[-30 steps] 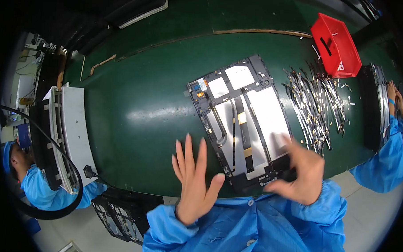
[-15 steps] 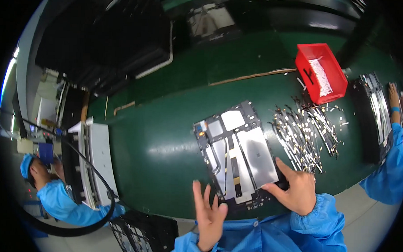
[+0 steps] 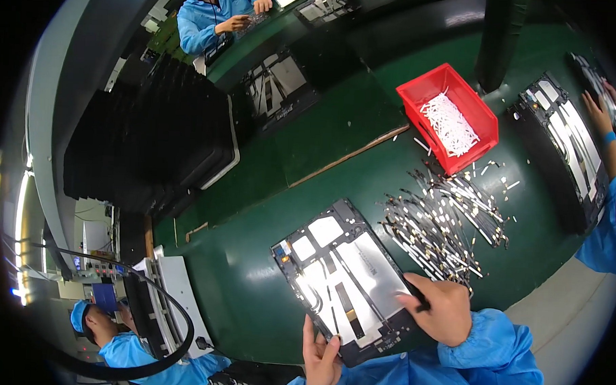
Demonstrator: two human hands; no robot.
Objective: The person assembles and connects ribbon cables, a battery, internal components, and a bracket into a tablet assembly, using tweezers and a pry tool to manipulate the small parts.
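An opened tablet-like device (image 3: pixel 377 259), with a black frame and silver plates inside, lies tilted on the green table in front of me. My left hand (image 3: pixel 321 361) grips its lower left edge, thumb on top and the other fingers along the side. Over the lower right part of the device, my right hand (image 3: pixel 445 311) is closed, thumb and fingers together. A short black strip (image 3: pixel 423 306) shows at its fingertips; the rest of it is hidden. Just beyond that hand lies a pile of thin black and white strips (image 3: pixel 432 231).
A red bin (image 3: pixel 484 116) holding small white strips stands behind the pile. Stacked similar devices (image 3: pixel 564 133) are at right, beside a co-worker's hand (image 3: pixel 599 114). Dark stacked trays (image 3: pixel 147 132) stand far left. Another co-worker (image 3: pixel 222 16) sits across the table. A black cable (image 3: pixel 192 317) loops at lower left.
My left hand has come onto the device's edge from an open, spread pose. My right hand has closed around a black strip. The view has shifted, showing more of the far side.
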